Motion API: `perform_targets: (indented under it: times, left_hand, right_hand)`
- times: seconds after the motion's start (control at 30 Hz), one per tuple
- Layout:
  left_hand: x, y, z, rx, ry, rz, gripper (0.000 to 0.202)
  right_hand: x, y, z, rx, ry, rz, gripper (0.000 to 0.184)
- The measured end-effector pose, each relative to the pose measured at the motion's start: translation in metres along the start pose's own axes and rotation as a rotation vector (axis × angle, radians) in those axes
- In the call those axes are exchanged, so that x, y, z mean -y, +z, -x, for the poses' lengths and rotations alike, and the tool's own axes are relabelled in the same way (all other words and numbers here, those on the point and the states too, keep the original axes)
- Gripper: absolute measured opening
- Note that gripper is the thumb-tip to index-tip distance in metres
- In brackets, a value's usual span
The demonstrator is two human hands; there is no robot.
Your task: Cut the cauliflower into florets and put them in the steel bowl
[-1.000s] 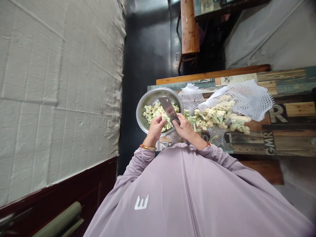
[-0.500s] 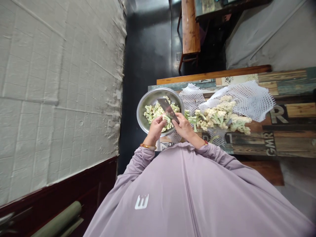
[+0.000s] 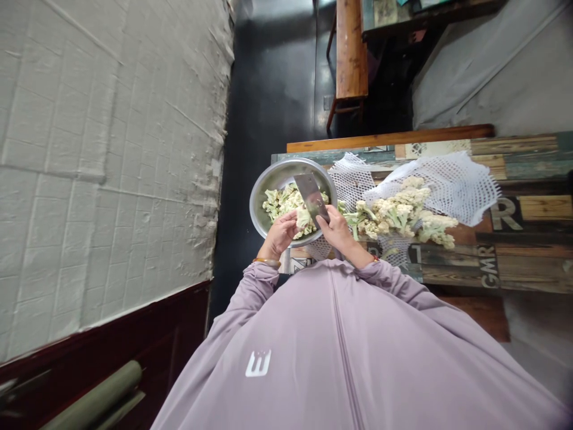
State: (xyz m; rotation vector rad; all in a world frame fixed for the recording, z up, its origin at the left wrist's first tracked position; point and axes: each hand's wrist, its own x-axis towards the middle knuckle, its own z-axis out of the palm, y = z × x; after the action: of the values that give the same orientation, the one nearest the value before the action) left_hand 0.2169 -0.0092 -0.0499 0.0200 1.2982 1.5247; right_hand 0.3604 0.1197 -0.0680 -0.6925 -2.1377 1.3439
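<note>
My left hand (image 3: pixel 282 232) pinches a pale cauliflower floret (image 3: pixel 303 218) over the near side of a steel bowl (image 3: pixel 256 209). In my right hand (image 3: pixel 336 229) is a cleaver (image 3: pixel 312 194), its broad blade slanting up and left above the bowl. Blade and floret are close together; whether they touch I cannot tell. Cut cauliflower pieces (image 3: pixel 278 202) lie inside the bowl. Just right of my right hand, larger cauliflower chunks (image 3: pixel 398 209) are heaped on the table, partly over white foam netting (image 3: pixel 452 179).
The bowl stands at the left end of a patchwork wood-patterned table (image 3: pixel 532 263). More foam netting (image 3: pixel 351 177) lies beside the bowl. Beyond are a wooden bench (image 3: pixel 351 54) and another table (image 3: pixel 380 15). A white brick-patterned wall (image 3: pixel 111 149) rises on the left.
The cleaver blade has turned more upright and moved slightly right, away from the floret. More of the floret's pale face shows in my left hand. The whole view has shifted a little.
</note>
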Motion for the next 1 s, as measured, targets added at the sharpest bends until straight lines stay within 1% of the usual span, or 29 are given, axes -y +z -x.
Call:
perform_targets:
  times: [0.1,0.17,0.3,0.37,0.43,0.5,0.6,0.7,0.8,0.87,0.93,1.0]
  left_hand:
    - [0.002,-0.010,0.001,-0.064,-0.008,0.006,0.040]
    - [0.002,-0.011,0.003,-0.075,-0.007,0.011,0.044]
    - [0.004,-0.001,0.003,-0.061,0.037,-0.097,0.064]
    - [0.005,0.005,0.001,-0.045,0.063,-0.141,0.071]
    - [0.006,0.009,-0.001,-0.047,0.085,-0.154,0.069]
    - [0.006,0.010,-0.001,-0.047,0.089,-0.159,0.062]
    - [0.005,0.008,0.001,-0.033,0.064,-0.145,0.053]
    - [0.003,0.001,0.002,-0.066,0.043,-0.110,0.054]
    - [0.001,-0.011,-0.002,-0.186,0.077,-0.083,0.058]
    - [-0.002,-0.019,-0.007,-0.274,0.126,-0.071,0.062]
    - [-0.007,-0.027,-0.012,-0.328,0.159,-0.070,0.064]
    - [-0.013,-0.033,-0.016,-0.371,0.153,-0.115,0.064]
  right_hand:
    - [-0.005,0.000,-0.004,-0.014,0.013,0.021,0.040]
    - [-0.005,0.001,-0.006,0.011,0.005,0.021,0.039]
    - [0.004,0.009,-0.007,0.086,-0.051,0.009,0.038]
    - [0.009,0.012,-0.006,0.114,-0.076,-0.009,0.039]
    - [0.012,0.013,-0.005,0.129,-0.096,-0.022,0.039]
    - [0.012,0.011,-0.003,0.133,-0.111,-0.020,0.037]
    - [0.007,0.007,-0.003,0.101,-0.100,0.019,0.034]
    - [-0.003,0.001,-0.006,0.027,-0.046,0.067,0.035]
    - [-0.012,-0.004,-0.016,-0.029,0.028,0.059,0.038]
    - [-0.014,-0.005,-0.024,-0.023,0.096,0.002,0.036]
    - [-0.012,-0.003,-0.031,0.001,0.196,-0.093,0.035]
    - [-0.009,-0.002,-0.034,0.002,0.298,-0.210,0.037]
